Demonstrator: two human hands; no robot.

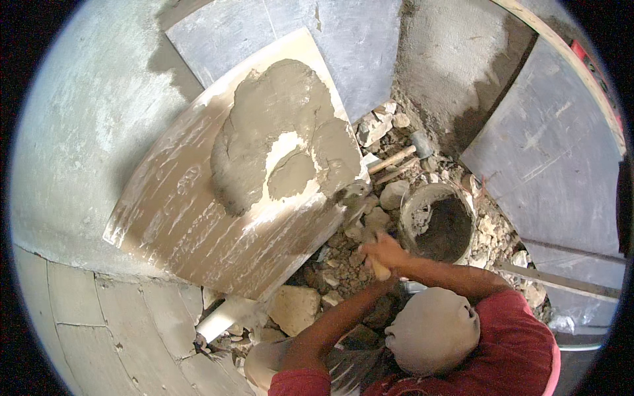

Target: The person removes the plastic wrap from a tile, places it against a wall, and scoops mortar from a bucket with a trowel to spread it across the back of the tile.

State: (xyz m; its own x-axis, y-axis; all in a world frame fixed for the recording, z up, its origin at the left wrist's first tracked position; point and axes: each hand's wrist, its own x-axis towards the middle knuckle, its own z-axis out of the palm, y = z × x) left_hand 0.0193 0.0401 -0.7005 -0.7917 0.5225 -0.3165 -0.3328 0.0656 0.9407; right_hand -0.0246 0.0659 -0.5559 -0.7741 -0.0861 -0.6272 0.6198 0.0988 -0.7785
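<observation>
Neither my left hand nor my right hand shows. Below me a co-worker in a red shirt [505,336] and pale cap [429,330] bends over rubble, hands [386,254] together on a light wooden handle [381,269]; the tool's far end is mostly hidden behind the cap. Just right of those hands stands a bucket [436,224] with dark grey material inside. A large pale board or tile [165,218] lies tilted at left, a thick patch of wet grey mortar [264,119] spread over its upper part.
A mallet [396,158] lies on broken stones [294,307] beside the board. Grey slabs [541,132] lean at the back and right. A white pipe [218,317] pokes from under the board. A plastered wall [79,132] rises at left above pale tiles [119,323]. A long strip [561,280] crosses at right.
</observation>
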